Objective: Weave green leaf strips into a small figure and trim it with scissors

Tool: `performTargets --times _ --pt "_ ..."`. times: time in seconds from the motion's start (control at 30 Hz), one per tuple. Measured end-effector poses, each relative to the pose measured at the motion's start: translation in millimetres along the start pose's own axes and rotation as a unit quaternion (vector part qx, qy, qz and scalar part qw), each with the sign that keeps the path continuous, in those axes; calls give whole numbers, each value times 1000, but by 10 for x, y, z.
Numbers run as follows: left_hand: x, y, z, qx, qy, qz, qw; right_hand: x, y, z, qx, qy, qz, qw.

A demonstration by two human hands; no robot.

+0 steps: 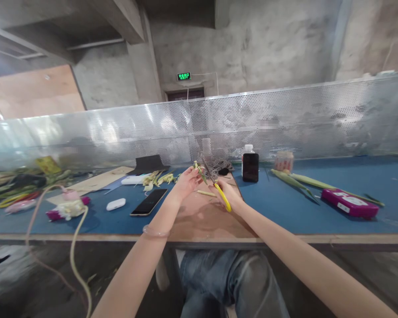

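Note:
My left hand point(188, 182) pinches a small green plant piece point(200, 171) above the brown board point(208, 221). Just right of it, my right hand point(228, 194) is closed on scissors with yellow handles point(223, 197). Their dark blades point up and away, close beside the plant piece; whether they touch it I cannot tell. A short pale stem point(206, 193) lies on the board between my hands. Behind them sits a tangle of grey string point(220, 166).
Left on the blue table point(116, 221) are a dark phone point(149, 202), a white case point(116, 204), plant scraps point(159, 178) and a cable point(73, 251). Right are an upright phone point(250, 168) before a bottle point(248, 147), a jar point(284, 161), long leaves point(293, 183) and a magenta box point(350, 204).

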State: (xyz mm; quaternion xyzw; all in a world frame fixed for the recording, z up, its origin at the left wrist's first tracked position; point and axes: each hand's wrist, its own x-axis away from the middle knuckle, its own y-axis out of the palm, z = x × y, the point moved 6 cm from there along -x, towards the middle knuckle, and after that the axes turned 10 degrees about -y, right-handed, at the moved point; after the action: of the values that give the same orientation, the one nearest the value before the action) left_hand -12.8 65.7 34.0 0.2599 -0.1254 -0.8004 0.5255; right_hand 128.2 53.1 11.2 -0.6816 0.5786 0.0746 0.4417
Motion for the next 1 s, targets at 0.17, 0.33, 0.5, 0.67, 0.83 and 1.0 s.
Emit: performTargets --times 0.17,0.33,0.5,0.67,0.83,1.0 --pt "-13 -20 -3 2 -2 1 1000 15 -13 -11 -12 4 6 1000" --pt "-19 -21 -4 3 -4 3 1000 35 5 -43 -23 -1 -5 1000" --pt "-7 -11 -1 7 -4 4 1000 40 18 -68 -30 -5 -17 999" --pt "-2 -11 6 10 -1 5 1000 44 16 -74 -26 -3 -20 999" --pt "-5 -16 7 4 -5 9 1000 45 8 -68 -23 3 -20 1000" --pt "2 -7 9 -1 -5 13 1000 38 7 -63 -20 1 -20 1000"
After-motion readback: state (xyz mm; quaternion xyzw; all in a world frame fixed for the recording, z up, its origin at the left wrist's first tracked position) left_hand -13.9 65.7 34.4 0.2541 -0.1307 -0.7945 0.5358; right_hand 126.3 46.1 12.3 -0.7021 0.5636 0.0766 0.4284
